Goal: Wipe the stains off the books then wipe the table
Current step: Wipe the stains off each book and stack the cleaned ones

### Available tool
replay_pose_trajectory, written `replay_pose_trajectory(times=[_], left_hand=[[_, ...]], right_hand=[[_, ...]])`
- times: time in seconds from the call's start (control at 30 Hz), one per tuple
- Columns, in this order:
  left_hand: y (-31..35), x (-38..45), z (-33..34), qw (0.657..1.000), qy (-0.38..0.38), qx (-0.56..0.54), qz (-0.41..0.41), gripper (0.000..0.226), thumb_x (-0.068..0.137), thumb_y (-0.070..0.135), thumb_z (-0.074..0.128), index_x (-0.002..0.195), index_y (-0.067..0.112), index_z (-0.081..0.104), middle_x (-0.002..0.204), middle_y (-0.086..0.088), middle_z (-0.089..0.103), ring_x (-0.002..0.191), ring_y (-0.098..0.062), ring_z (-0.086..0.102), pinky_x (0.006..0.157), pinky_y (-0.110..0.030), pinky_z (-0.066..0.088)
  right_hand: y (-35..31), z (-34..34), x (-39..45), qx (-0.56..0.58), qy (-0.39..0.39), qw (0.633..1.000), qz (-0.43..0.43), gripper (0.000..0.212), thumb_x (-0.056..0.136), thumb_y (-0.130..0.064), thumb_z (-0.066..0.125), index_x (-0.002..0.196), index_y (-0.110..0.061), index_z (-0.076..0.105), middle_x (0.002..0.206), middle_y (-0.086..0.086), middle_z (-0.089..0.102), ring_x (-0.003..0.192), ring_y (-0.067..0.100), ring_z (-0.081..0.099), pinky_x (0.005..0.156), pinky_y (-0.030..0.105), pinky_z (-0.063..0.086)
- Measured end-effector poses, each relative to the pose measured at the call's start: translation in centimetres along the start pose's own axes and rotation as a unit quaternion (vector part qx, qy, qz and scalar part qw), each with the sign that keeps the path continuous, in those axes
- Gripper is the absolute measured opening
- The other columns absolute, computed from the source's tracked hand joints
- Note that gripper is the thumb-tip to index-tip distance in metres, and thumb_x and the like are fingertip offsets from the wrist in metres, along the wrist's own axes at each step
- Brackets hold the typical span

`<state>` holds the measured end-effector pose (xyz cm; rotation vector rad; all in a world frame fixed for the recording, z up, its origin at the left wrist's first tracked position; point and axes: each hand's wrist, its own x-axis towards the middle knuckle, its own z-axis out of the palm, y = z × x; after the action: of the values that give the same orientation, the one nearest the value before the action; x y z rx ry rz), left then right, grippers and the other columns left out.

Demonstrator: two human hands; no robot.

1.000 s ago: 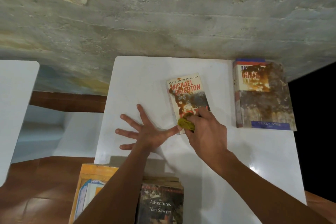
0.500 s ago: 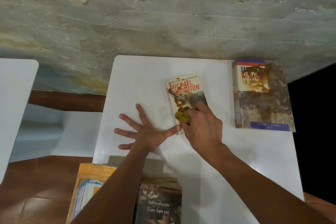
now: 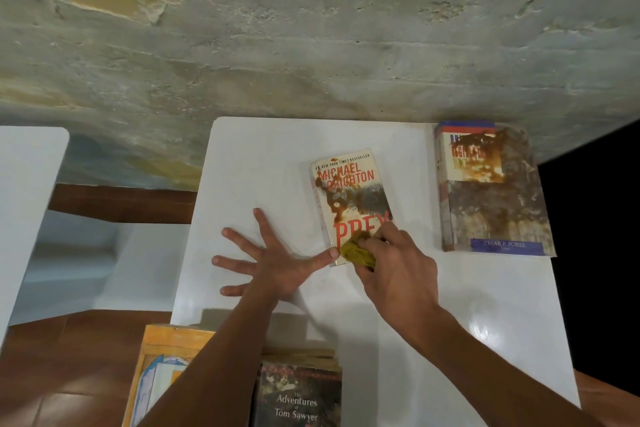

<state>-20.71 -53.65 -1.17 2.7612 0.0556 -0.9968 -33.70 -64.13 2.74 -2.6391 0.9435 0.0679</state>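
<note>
Because the paperback (image 3: 351, 204) is light and likely slides on the table (image 3: 450, 291), the left hand (image 3: 277, 267), fingers spread flat, braces its near corner with the thumb while the right hand (image 3: 398, 270) grips the soft cloth (image 3: 356, 251) there.

- The single head camera looked forward and steeply down at the white table (image 3: 485, 305), from close above.
- It faced the concrete wall (image 3: 311, 28) behind.

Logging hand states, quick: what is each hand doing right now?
Left hand: open, fingers spread flat on white table.
Right hand: gripping crumpled yellow cloth.
</note>
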Motion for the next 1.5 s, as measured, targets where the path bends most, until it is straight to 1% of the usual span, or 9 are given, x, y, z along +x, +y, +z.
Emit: replay_pose_trajectory(times=[0.23, 0.37, 0.53, 0.83, 0.93, 1.07, 1.13, 1.33, 1.5], left_hand=[[0.3, -0.3, -0.3, 1.0, -0.006, -0.002, -0.016, 0.154, 0.022, 0.092, 0.046, 0.141, 0.046, -0.039, 0.152, -0.008, -0.048, 0.143, -0.046, -0.034, 0.111, -0.073, -0.008], [-0.9, 0.5, -0.2, 0.998, -0.057, -0.008, 0.037, 0.156, 0.042, 0.094, 0.066, 0.151, 0.036, -0.03, 0.154, -0.015, -0.04, 0.144, -0.05, -0.027, 0.11, -0.074, -0.006], [-0.1, 0.0, -0.3, 0.999, -0.036, -0.014, -0.004, 0.158, 0.02, 0.091, 0.052, 0.139, 0.047, -0.042, 0.145, -0.007, -0.055, 0.139, -0.046, -0.041, 0.109, -0.074, -0.011], [0.1, -0.1, -0.1, 1.0, -0.017, -0.007, -0.007, 0.157, 0.023, 0.092, 0.052, 0.141, 0.046, -0.041, 0.149, -0.007, -0.052, 0.14, -0.046, -0.039, 0.11, -0.073, -0.011], [-0.1, 0.0, -0.3, 1.0, 0.008, -0.013, 0.004, 0.153, 0.021, 0.096, 0.041, 0.142, 0.045, -0.037, 0.156, -0.011, -0.041, 0.144, -0.048, -0.031, 0.11, -0.073, -0.011], [-0.3, 0.1, -0.3, 0.999, -0.036, -0.017, 0.025, 0.161, 0.018, 0.1, 0.036, 0.153, 0.037, -0.025, 0.159, -0.016, -0.033, 0.145, -0.05, -0.024, 0.111, -0.073, -0.007], [0.0, -0.2, -0.5, 1.0, 0.003, -0.018, 0.005, 0.156, 0.021, 0.097, 0.039, 0.149, 0.042, -0.031, 0.159, -0.012, -0.037, 0.145, -0.048, -0.028, 0.11, -0.073, -0.009], [-0.4, 0.3, -0.6, 0.999, -0.045, -0.013, -0.006, 0.157, 0.019, 0.093, 0.051, 0.132, 0.048, -0.048, 0.14, -0.006, -0.06, 0.138, -0.047, -0.042, 0.109, -0.075, -0.01], [-0.1, 0.0, -0.4, 0.999, -0.044, -0.014, -0.002, 0.159, 0.025, 0.095, 0.054, 0.142, 0.044, -0.039, 0.145, -0.008, -0.055, 0.14, -0.048, -0.037, 0.109, -0.076, -0.007]], right_hand=[[0.4, -0.3, 1.6, 0.001, 0.011, 1.0, 0.025, 0.022, 0.08, -0.038, 0.079, 0.094, -0.022, 0.074, 0.098, -0.006, 0.061, 0.085, 0.016, 0.063, 0.052, 0.024, 0.043], [1.7, -0.5, 1.3, -0.002, 0.024, 1.0, 0.017, 0.023, 0.081, -0.041, 0.077, 0.094, -0.022, 0.074, 0.094, -0.007, 0.06, 0.081, 0.016, 0.061, 0.052, 0.027, 0.048], [1.9, -1.1, 4.3, 0.004, 0.015, 0.999, 0.042, 0.027, 0.088, -0.042, 0.069, 0.1, -0.018, 0.072, 0.098, -0.006, 0.056, 0.088, 0.014, 0.058, 0.06, 0.03, 0.052], [2.4, -2.0, 5.3, 0.001, 0.013, 0.999, 0.05, 0.03, 0.09, -0.048, 0.064, 0.102, -0.021, 0.071, 0.099, -0.008, 0.057, 0.086, 0.01, 0.055, 0.057, 0.025, 0.038], [2.4, -1.9, 4.8, 0.0, 0.013, 0.999, 0.045, 0.032, 0.089, -0.046, 0.065, 0.105, -0.02, 0.07, 0.101, -0.007, 0.057, 0.087, 0.01, 0.056, 0.058, 0.025, 0.043], [2.2, -2.3, 6.1, 0.01, 0.006, 0.999, 0.049, 0.031, 0.09, -0.048, 0.063, 0.106, -0.022, 0.07, 0.1, -0.008, 0.056, 0.081, 0.007, 0.049, 0.058, 0.024, 0.04], [1.9, -2.5, 6.9, 0.012, 0.006, 0.999, 0.049, 0.031, 0.091, -0.047, 0.062, 0.106, -0.021, 0.069, 0.099, -0.007, 0.055, 0.081, 0.007, 0.047, 0.06, 0.025, 0.042], [2.0, -2.2, 5.6, 0.019, -0.016, 0.999, 0.045, 0.031, 0.089, -0.05, 0.063, 0.102, -0.022, 0.068, 0.096, -0.009, 0.054, 0.08, 0.009, 0.057, 0.063, 0.027, 0.054], [1.4, -2.3, 7.7, 0.028, -0.004, 0.998, 0.056, 0.026, 0.091, -0.048, 0.062, 0.097, -0.023, 0.068, 0.093, -0.01, 0.052, 0.078, 0.01, 0.06, 0.062, 0.031, 0.056]])
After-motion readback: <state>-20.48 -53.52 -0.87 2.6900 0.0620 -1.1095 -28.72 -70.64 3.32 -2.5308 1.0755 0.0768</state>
